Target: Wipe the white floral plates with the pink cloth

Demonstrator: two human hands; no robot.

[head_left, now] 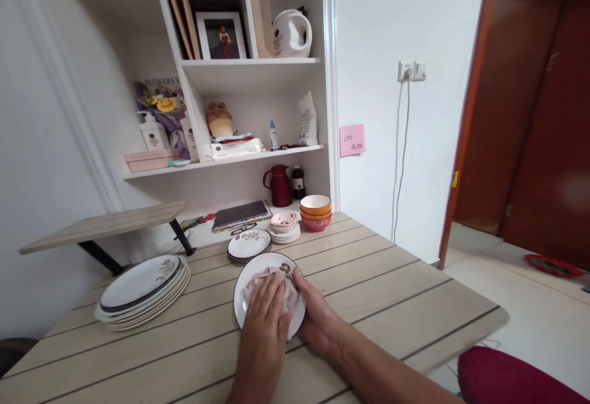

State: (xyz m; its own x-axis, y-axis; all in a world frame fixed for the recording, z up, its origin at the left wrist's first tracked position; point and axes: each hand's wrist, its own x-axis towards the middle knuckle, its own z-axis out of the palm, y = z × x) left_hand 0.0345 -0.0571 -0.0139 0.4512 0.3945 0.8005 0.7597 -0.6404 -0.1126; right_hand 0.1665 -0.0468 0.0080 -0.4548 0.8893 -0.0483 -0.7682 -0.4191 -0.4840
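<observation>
A white plate (240, 305) with a dark rim and a brown flower pattern is held tilted above the table. My right hand (318, 318) grips its right edge, thumb on the upper face and the other fingers mostly hidden beneath. Pressed against the plate's face is a crumpled pale pink cloth (290, 296), under the fingers of my left hand (265, 324). Just behind the plate lies a short stack of smaller patterned plates (249, 244). To the left stands a stack of large plates (141, 284).
On the slatted wooden table (391, 330), small dishes (284, 222) and stacked bowls (316, 204) stand near the back. Behind them are a red jug (280, 186) and a dark laptop-like slab (242, 213). A raised wooden stand (106, 225) occupies the left; a red seat (511, 376) is lower right.
</observation>
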